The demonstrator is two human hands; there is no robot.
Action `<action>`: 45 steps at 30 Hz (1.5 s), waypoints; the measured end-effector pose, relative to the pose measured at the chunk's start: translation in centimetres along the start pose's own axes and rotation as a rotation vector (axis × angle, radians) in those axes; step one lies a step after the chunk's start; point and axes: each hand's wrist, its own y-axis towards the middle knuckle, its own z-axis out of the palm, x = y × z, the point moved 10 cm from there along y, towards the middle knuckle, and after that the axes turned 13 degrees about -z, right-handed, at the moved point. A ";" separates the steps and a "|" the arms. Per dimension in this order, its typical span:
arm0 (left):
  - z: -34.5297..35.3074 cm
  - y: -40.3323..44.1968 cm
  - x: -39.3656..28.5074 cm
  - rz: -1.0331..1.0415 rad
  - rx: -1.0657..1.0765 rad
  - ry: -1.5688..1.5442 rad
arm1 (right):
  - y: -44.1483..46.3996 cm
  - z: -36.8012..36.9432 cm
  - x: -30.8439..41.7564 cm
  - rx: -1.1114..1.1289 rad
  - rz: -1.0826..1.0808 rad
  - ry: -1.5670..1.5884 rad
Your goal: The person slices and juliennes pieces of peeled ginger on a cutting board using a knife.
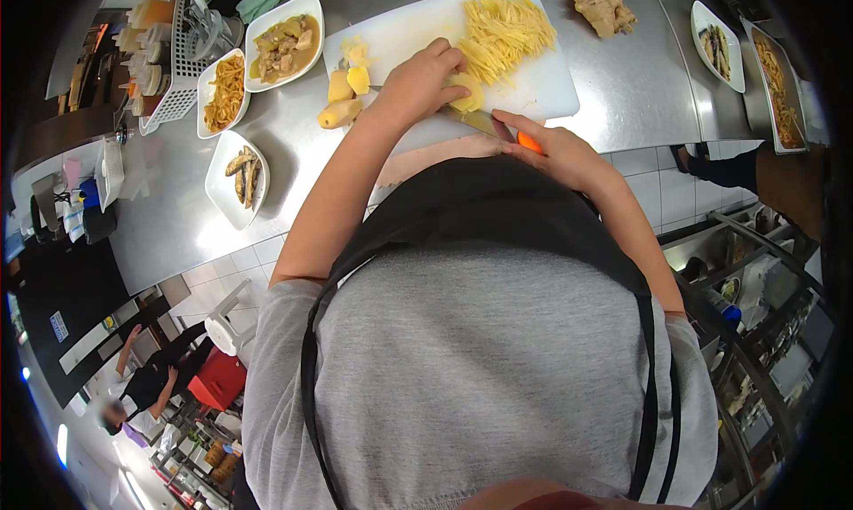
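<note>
My right hand (560, 155) is closed round the orange handle of a knife (480, 121), whose blade lies low over the white cutting board (400, 30). My left hand (426, 82) rests on the board, its fingers bent against yellow ginger slices (466, 94) beside the blade. A pile of thin ginger strips (506, 35) spreads over the board's right part. Peeled ginger pieces (340, 113) sit at the left edge, with small scraps (354, 50) near them. An unpeeled ginger root (601, 3) lies on the steel table (613, 83), right of the board.
Left of the board stand a dish of stew (284, 43), a dish of noodles (224, 94) and a dish of small fish (238, 179). Another dish (718, 48) and a tray (777, 88) are at right. A person (151, 381) is at lower left; another person's leg (720, 171) shows at right.
</note>
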 end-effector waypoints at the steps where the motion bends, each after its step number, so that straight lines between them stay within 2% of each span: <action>1: 0.1 0.1 0.1 0.023 -0.014 -0.007 | 0.0 0.0 0.1 0.001 -0.002 -0.009; 6: -0.4 0.3 -0.3 0.043 -0.021 -0.062 | 0.0 -0.1 0.0 0.013 0.011 -0.046; 8: 0.7 0.6 0.6 -0.063 0.124 -0.143 | 0.0 -0.2 0.3 0.011 0.000 -0.030; 9: 0.8 0.6 0.8 -0.065 0.122 -0.143 | 0.0 -0.2 0.4 0.013 -0.002 -0.031; 11: -0.6 0.2 0.0 0.081 -0.016 -0.181 | 0.0 -0.2 0.5 0.002 0.006 -0.002; 15: -1.2 0.3 0.2 0.062 0.049 -0.249 | -0.1 -0.5 0.9 0.031 0.040 -0.006; 17: -0.9 0.4 2.3 -0.181 0.191 -0.522 | -0.1 -0.7 1.1 -0.038 -0.037 0.078; 18: -1.1 0.6 2.7 -0.180 0.186 -0.523 | -0.2 -0.9 1.1 -0.037 -0.039 0.073; 21: -4.3 0.9 4.5 -0.104 -0.049 -0.642 | -1.0 -1.6 1.1 -0.056 -0.028 0.068; 22: -4.8 0.9 5.1 -0.106 -0.055 -0.646 | -1.5 -2.3 1.7 -0.099 -0.100 0.096; 24: -8.0 0.2 7.1 -0.083 -0.257 -0.957 | -2.8 -3.6 2.4 -0.137 -0.174 0.120; 26: -9.3 -0.7 8.6 -0.108 -0.311 -1.005 | -4.5 -4.0 1.1 -0.058 0.032 0.220; 27: -9.5 -1.1 9.5 -0.162 -0.330 -0.951 | -5.5 -3.8 0.3 -0.049 0.217 0.342; 29: -9.1 -1.7 10.3 -0.253 -0.331 -0.836 | -5.7 -3.5 -0.6 -0.100 0.227 0.391; 31: -8.7 -2.2 9.6 -0.240 -0.329 -0.751 | -5.7 -3.1 -1.2 -0.152 0.238 0.441; 32: -8.5 -2.3 8.9 -0.224 -0.325 -0.661 | -5.1 -3.1 -0.7 -0.145 0.192 0.396; 34: -8.4 -2.7 8.6 -0.238 -0.339 -0.717 | -4.2 -2.5 -1.1 -0.134 0.145 0.347; 36: -8.3 -3.1 8.6 -0.252 -0.352 -0.775 | -2.8 -3.9 2.3 -0.241 -0.267 -0.001; 37: -7.9 -3.2 8.6 -0.252 -0.316 -0.810 | -2.9 -3.7 0.9 -0.219 -0.120 0.096; 38: -7.7 -3.3 8.4 -0.252 -0.283 -0.843 | -2.8 -4.2 1.5 -0.214 -0.124 0.092; 39: -7.7 -3.7 8.3 -0.256 -0.291 -0.844 | -2.9 -4.5 0.2 -0.230 0.033 0.167; 40: -6.8 -3.6 7.5 -0.264 -0.195 -0.836 | -3.2 -4.3 -1.1 -0.245 0.192 0.241; 41: -5.8 -3.5 6.7 -0.270 -0.098 -0.828 | -3.0 -4.6 -1.2 -0.247 0.192 0.230; 42: -5.4 -3.3 6.4 -0.271 -0.105 -0.830 | -2.8 -4.7 -0.9 -0.243 0.188 0.224; 44: -2.5 -2.5 4.3 -0.195 0.088 -0.798 | -2.6 -4.9 -0.4 -0.211 0.211 0.168; 45: -2.0 -2.0 3.8 -0.190 0.084 -0.800 | -2.5 -4.8 -0.7 -0.213 0.209 0.162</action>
